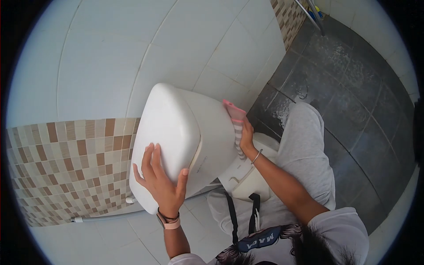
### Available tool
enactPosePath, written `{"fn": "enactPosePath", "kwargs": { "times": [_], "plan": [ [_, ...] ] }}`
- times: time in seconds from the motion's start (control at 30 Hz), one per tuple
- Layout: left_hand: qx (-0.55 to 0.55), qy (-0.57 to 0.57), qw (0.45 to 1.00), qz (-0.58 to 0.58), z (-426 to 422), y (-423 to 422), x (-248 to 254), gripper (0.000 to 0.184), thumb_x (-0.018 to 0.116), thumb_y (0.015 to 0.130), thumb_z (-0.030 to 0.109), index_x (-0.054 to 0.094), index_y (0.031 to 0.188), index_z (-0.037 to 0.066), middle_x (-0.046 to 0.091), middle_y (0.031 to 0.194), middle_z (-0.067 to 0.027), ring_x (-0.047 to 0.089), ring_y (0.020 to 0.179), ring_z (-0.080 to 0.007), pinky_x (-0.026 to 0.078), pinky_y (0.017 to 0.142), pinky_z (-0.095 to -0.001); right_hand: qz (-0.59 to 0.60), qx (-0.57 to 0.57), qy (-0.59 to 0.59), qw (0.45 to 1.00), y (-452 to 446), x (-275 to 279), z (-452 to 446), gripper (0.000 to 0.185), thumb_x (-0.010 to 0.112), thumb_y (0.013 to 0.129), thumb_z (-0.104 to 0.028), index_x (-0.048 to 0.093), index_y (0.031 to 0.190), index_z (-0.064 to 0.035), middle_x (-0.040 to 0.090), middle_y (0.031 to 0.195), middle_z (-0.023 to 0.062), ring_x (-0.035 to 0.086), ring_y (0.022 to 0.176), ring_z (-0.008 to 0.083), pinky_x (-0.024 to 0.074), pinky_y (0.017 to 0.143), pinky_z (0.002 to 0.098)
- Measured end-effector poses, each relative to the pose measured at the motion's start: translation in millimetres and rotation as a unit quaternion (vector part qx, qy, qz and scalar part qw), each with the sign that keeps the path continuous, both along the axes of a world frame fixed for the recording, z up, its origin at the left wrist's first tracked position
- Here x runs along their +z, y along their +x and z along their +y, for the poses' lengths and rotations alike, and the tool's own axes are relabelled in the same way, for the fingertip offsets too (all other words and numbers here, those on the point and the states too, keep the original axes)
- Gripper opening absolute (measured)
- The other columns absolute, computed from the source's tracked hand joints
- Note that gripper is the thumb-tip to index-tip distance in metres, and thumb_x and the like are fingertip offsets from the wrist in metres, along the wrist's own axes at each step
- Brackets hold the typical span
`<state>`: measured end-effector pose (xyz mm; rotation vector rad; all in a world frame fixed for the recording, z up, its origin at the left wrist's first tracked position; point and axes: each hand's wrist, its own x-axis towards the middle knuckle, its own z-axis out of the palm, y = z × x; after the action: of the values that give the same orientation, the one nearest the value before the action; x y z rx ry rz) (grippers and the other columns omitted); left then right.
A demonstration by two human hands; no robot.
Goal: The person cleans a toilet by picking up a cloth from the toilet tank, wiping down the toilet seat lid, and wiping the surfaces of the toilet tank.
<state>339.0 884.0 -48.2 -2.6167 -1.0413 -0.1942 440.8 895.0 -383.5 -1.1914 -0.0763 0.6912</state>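
Observation:
A white toilet tank [207,119] stands against the wall, with its rounded lid [165,112] on top. My left hand [162,183] rests on the lid, its fingers spread and nothing held in them. At the tank's lower side, my right hand [247,137] presses a pink-edged cloth [235,114] with grey and white stripes against the surface. Part of the cloth is hidden behind my right fingers. The toilet seat [267,142] lies below the tank, partly covered by my right arm and legs.
Pale wall tiles [198,39] and a brown mosaic band [79,168] run behind the tank. A grey pipe [115,216] passes along the wall. Dark floor tiles [353,97] carry whitish, wet-looking patches. Metal tubes [316,17] stand at the far corner.

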Motion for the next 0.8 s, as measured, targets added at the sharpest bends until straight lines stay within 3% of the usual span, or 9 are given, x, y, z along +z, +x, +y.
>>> {"fn": "enactPosePath", "kwargs": {
  "times": [0.07, 0.13, 0.23, 0.33, 0.5, 0.67, 0.73, 0.8],
  "plan": [
    [0.001, -0.004, 1.000, -0.018, 0, 1, -1, 0.071, 0.051, 0.092, 0.055, 0.045, 0.142, 0.005, 0.045, 0.145, -0.0166, 0.039, 0.138, -0.0315, 0.010, 0.114, -0.0596, 0.008, 0.031, 0.047, 0.998, 36, 88, -13, 0.045, 0.048, 0.103, -0.025, 0.048, 0.141, -0.0010, 0.056, 0.137, 0.0180, 0.060, 0.115, 0.0283, 0.0452, 0.099, 0.0368],
    [0.005, -0.005, 0.999, -0.034, 0, 2, -1, 0.066, 0.045, 0.095, 0.052, 0.046, 0.141, 0.005, 0.047, 0.144, -0.0160, 0.041, 0.137, -0.0311, 0.011, 0.115, -0.0581, -0.086, 0.038, 0.099, 0.991, 52, 144, -17, 0.049, 0.051, 0.102, -0.030, 0.046, 0.143, -0.0039, 0.055, 0.137, 0.0169, 0.060, 0.116, 0.0273, 0.0452, 0.098, 0.0372],
    [0.009, -0.023, 0.998, -0.061, 0, 6, 1, 0.062, 0.041, 0.097, 0.049, 0.047, 0.140, 0.005, 0.050, 0.141, -0.0156, 0.043, 0.135, -0.0305, 0.012, 0.115, -0.0565, -0.286, 0.016, 0.103, 0.952, 59, 195, -13, 0.050, 0.054, 0.099, -0.038, 0.052, 0.140, -0.0099, 0.054, 0.138, 0.0148, 0.055, 0.123, 0.0310, 0.0397, 0.103, 0.0428],
    [0.002, 0.009, 0.998, -0.054, 1, 11, 1, 0.059, 0.031, 0.102, 0.047, 0.051, 0.135, 0.003, 0.053, 0.137, -0.0172, 0.046, 0.127, -0.0336, 0.028, 0.107, -0.0480, -0.252, 0.073, 0.116, 0.958, 67, 203, -11, 0.044, 0.054, 0.098, -0.039, 0.059, 0.132, -0.0126, 0.054, 0.138, 0.0146, 0.052, 0.126, 0.0342, 0.0359, 0.106, 0.0464],
    [0.000, 0.022, 0.999, -0.049, 2, 10, -3, 0.054, 0.037, 0.102, 0.043, 0.051, 0.135, 0.003, 0.053, 0.137, -0.0175, 0.047, 0.126, -0.0337, 0.030, 0.105, -0.0465, -0.122, 0.225, 0.162, 0.953, 94, 144, 18, 0.041, 0.050, 0.100, -0.038, 0.062, 0.130, -0.0119, 0.054, 0.139, 0.0122, 0.052, 0.128, 0.0297, 0.0359, 0.108, 0.0396],
    [-0.007, 0.020, 0.998, -0.054, 3, 11, -3, 0.053, 0.040, 0.102, 0.043, 0.050, 0.136, 0.004, 0.052, 0.137, -0.0176, 0.046, 0.126, -0.0333, 0.032, 0.104, -0.0459, -0.080, 0.244, 0.093, 0.962, 79, 24, 41, 0.044, 0.042, 0.105, -0.035, 0.058, 0.135, -0.0080, 0.056, 0.140, 0.0083, 0.052, 0.128, 0.0269, 0.0349, 0.111, 0.0341],
    [-0.006, 0.021, 0.998, -0.054, 2, 12, -2, 0.053, 0.040, 0.102, 0.043, 0.050, 0.136, 0.004, 0.052, 0.137, -0.0177, 0.046, 0.126, -0.0336, 0.032, 0.104, -0.0460, -0.063, 0.228, 0.089, 0.968, 74, 5, 36, 0.045, 0.041, 0.105, -0.036, 0.058, 0.135, -0.0060, 0.056, 0.139, 0.0103, 0.051, 0.129, 0.0271, 0.0347, 0.111, 0.0339],
    [0.007, 0.003, 0.998, -0.060, 1, 11, -2, 0.054, 0.045, 0.099, 0.041, 0.050, 0.135, 0.002, 0.052, 0.138, -0.0176, 0.044, 0.129, -0.0346, 0.026, 0.110, -0.0512, -0.050, 0.203, 0.053, 0.976, 61, -14, 29, 0.046, 0.041, 0.104, -0.035, 0.058, 0.134, -0.0045, 0.057, 0.138, 0.0130, 0.049, 0.130, 0.0273, 0.0343, 0.111, 0.0337]
  ]
}}
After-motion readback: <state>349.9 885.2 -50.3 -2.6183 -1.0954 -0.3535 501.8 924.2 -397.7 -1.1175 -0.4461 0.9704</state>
